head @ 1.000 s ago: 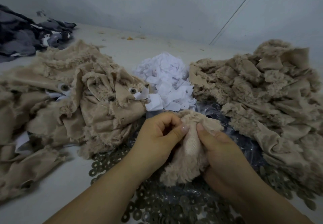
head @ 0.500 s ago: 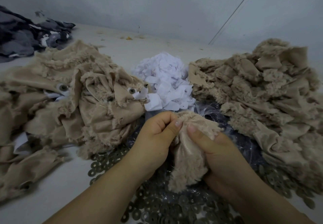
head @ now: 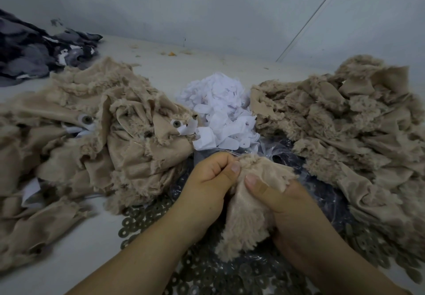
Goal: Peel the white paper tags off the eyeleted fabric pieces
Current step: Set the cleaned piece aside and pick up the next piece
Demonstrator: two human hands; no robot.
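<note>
Since a second ago, both thumbs shifted left on the tan fabric piece [head: 250, 207]. Left hand [head: 208, 186] and right hand [head: 282, 205] pinch it above scattered washers [head: 142, 216]; tag hidden.

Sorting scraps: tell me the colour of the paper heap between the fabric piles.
White paper heap, head view.

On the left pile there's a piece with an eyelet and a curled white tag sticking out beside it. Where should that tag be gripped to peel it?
Pinch the white tag by its free curled end, coming from the right, the paper heap side. That end lifts clear of the fabric, while the other end sits by the eyelet, probably still stuck.
</note>
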